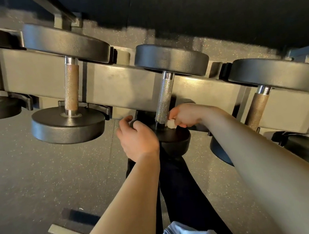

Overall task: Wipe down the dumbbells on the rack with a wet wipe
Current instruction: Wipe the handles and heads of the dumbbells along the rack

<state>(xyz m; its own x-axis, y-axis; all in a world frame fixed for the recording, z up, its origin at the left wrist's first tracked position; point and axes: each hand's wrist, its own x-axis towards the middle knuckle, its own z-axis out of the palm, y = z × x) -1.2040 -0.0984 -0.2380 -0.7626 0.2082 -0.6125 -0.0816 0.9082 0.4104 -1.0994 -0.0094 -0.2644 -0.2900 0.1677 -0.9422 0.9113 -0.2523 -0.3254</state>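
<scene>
Left hand point(137, 138) curled, knuckles up; right hand point(186, 115) fisted, pinching; both forearms outstretched.

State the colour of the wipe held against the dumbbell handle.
White, seen in the head view: the wipe in the right hand.

Dumbbells point(168, 95) side by side (handles crosswise) on rack point(125, 79)

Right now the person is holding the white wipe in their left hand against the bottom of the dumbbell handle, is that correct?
Not quite: the head view shows the white wipe pinched in the right hand, against the bottom of the dumbbell handle. The left hand holds the dumbbell's lower head.
</scene>
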